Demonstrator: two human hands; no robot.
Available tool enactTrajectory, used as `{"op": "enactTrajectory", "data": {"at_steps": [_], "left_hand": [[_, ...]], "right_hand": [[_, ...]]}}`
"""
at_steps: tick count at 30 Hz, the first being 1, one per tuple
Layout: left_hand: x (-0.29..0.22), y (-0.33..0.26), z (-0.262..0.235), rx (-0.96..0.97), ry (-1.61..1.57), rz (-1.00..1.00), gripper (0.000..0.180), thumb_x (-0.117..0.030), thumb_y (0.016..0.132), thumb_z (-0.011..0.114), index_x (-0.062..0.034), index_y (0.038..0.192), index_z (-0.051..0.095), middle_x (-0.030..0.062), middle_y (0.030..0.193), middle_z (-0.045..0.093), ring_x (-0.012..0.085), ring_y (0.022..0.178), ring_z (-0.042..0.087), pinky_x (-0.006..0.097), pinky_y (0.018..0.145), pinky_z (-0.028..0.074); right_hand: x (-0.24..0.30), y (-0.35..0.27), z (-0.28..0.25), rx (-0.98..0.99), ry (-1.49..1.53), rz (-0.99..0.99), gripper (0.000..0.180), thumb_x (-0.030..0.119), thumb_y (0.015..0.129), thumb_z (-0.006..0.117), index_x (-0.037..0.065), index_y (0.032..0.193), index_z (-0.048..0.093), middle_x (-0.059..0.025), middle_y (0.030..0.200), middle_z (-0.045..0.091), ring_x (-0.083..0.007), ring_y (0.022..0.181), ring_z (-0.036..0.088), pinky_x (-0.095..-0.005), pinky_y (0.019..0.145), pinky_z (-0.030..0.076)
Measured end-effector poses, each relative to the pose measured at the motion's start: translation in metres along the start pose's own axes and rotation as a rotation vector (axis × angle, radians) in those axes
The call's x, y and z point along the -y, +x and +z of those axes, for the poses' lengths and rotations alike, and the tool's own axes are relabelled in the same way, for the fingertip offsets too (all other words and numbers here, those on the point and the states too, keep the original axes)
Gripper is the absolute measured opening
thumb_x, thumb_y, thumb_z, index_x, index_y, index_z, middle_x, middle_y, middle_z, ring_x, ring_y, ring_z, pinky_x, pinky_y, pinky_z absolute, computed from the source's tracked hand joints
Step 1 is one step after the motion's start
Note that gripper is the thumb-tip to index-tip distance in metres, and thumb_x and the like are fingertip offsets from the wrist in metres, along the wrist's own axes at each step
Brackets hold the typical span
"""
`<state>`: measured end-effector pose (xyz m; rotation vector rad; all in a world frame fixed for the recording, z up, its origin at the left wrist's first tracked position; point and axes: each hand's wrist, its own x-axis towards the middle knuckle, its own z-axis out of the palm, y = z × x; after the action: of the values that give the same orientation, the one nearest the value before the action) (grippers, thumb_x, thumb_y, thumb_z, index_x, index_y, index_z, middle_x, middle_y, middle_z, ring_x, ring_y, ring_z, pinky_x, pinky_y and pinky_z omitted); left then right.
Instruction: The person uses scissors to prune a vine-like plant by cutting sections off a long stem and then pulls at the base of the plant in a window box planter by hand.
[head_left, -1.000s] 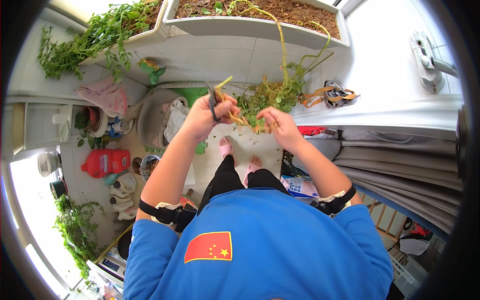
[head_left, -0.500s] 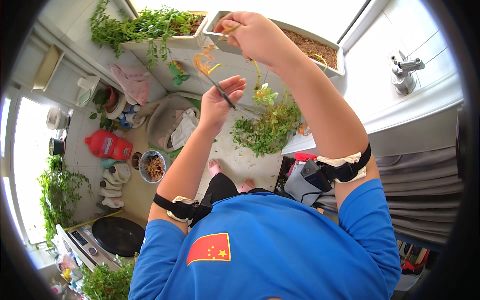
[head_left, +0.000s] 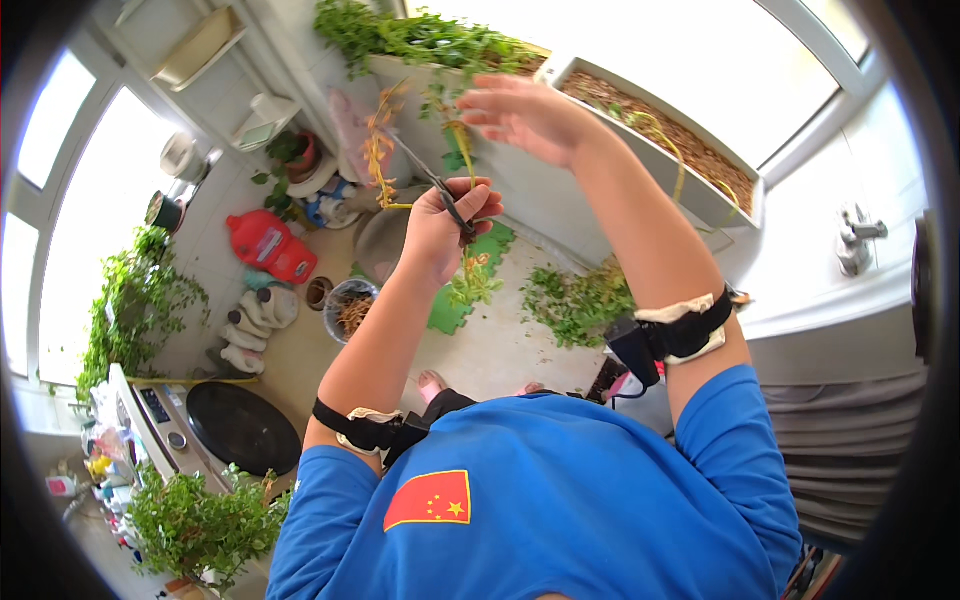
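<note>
My left hand [head_left: 450,228] is closed around dark scissors [head_left: 434,180], whose blades point up and to the left. Within the same grip is a yellowed stem [head_left: 398,206] with withered orange leaves [head_left: 378,160] above it. A yellow-green stem [head_left: 466,150] also runs down to this hand, and a pale leafy sprig [head_left: 475,278] hangs below. Higher up, my right hand [head_left: 522,118] is open, fingers stretched leftward, holding nothing. It is in front of a long planter [head_left: 640,195] of brown soil with a few yellow trailing stems [head_left: 665,140].
A second planter with bushy green plants [head_left: 420,40] sits at the back left. Cut greenery [head_left: 575,305] lies on the floor beside a green mat [head_left: 450,312]. To the left are a bin of dry stems [head_left: 350,310], a red jug [head_left: 270,247] and a washing machine [head_left: 165,440].
My right hand has opened and let go of the withered bit it pinched. My left hand, still with the scissors, now also grips a yellowed stem. The view has shifted.
</note>
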<state>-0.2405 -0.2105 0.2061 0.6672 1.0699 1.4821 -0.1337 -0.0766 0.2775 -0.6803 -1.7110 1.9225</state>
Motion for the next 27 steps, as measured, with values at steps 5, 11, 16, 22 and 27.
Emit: {"op": "enactTrajectory", "data": {"at_steps": [5, 11, 16, 22, 27], "left_hand": [[-0.031, -0.015, -0.086, -0.156, -0.218, -0.011, 0.018, -0.014, 0.079, 0.062, -0.0066, 0.095, 0.057, 0.0054, 0.087, 0.061, 0.0164, 0.079, 0.059, 0.027, 0.063, 0.047], [-0.065, -0.026, -0.169, -0.283, -0.437, -0.007, 0.014, -0.013, 0.081, 0.061, -0.0073, 0.092, 0.057, 0.0035, 0.084, 0.06, 0.0151, 0.079, 0.059, 0.025, 0.062, 0.049], [-0.078, -0.029, -0.215, -0.314, -0.493, 0.007, 0.015, -0.014, 0.081, 0.061, -0.0064, 0.093, 0.056, 0.004, 0.086, 0.06, 0.0165, 0.08, 0.059, 0.025, 0.063, 0.049], [-0.076, -0.046, -0.277, -0.29, -0.174, 0.011, 0.026, -0.014, 0.082, 0.059, -0.0022, 0.105, 0.055, 0.0081, 0.098, 0.06, 0.0202, 0.091, 0.059, 0.029, 0.077, 0.048], [-0.062, -0.059, -0.287, -0.167, -0.182, 0.049, 0.032, -0.006, 0.082, 0.057, -0.0008, 0.112, 0.05, 0.01, 0.103, 0.058, 0.0233, 0.098, 0.056, 0.031, 0.079, 0.049]], "right_hand": [[-0.108, 0.01, 0.075, 0.118, 0.048, 0.01, 0.053, 0.024, 0.083, 0.057, 0.0, 0.126, 0.036, -0.0063, 0.112, 0.053, -0.0154, 0.103, 0.05, -0.0286, 0.091, 0.036], [-0.154, 0.023, 0.189, 0.22, -0.007, 0.061, 0.028, 0.015, 0.082, 0.059, 0.001, 0.106, 0.054, -0.0038, 0.099, 0.058, -0.0118, 0.098, 0.052, -0.0257, 0.085, 0.04], [-0.156, 0.044, 0.235, 0.184, -0.018, 0.082, 0.023, 0.011, 0.082, 0.058, -0.001, 0.102, 0.057, -0.0027, 0.087, 0.061, -0.0085, 0.081, 0.056, -0.0228, 0.075, 0.044], [-0.153, 0.057, 0.253, 0.073, -0.013, 0.095, 0.022, 0.012, 0.085, 0.054, -0.001, 0.102, 0.058, -0.0018, 0.081, 0.06, -0.008, 0.073, 0.054, -0.0221, 0.069, 0.045], [-0.152, 0.066, 0.263, 0.164, 0.137, 0.244, 0.021, 0.015, 0.087, 0.05, 0.001, 0.1, 0.058, -0.0013, 0.077, 0.057, -0.01, 0.072, 0.054, -0.0257, 0.07, 0.046]]}}
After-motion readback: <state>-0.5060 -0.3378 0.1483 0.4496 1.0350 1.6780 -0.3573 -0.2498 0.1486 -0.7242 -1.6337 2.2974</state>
